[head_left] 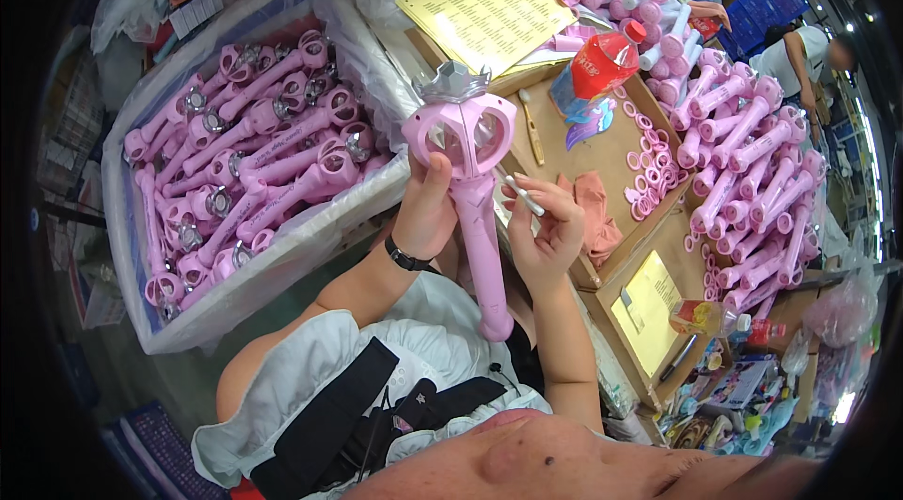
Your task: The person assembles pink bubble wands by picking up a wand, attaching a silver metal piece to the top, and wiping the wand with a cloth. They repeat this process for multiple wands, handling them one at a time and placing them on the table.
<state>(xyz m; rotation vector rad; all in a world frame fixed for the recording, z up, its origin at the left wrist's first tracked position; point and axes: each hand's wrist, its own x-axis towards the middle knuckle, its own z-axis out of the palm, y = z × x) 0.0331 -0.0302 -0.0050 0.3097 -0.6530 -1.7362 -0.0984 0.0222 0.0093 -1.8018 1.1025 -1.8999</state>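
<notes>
My left hand [428, 208] is closed around the upper part of a pink light stick [481, 241], just under its round openwork head. The stick stands almost upright, with a silver crown on top and clear parts inside the head. Close to its right side, my right hand [547, 235] pinches a small white stick [524, 196] between thumb and fingers; its exact kind I cannot make out. Further right, a salmon-coloured cloth [594, 218] lies crumpled in a shallow cardboard tray [564, 166].
At left, a plastic-lined bin [254, 298] holds many pink light sticks. More pink handles [752, 161] are piled at right. Beside the tray's toothbrush [532, 128] stand a red-labelled bottle [597, 67] and pink rings [649, 166]. Yellow sheets [494, 11], a marker [677, 359] and a person [800, 58] are around.
</notes>
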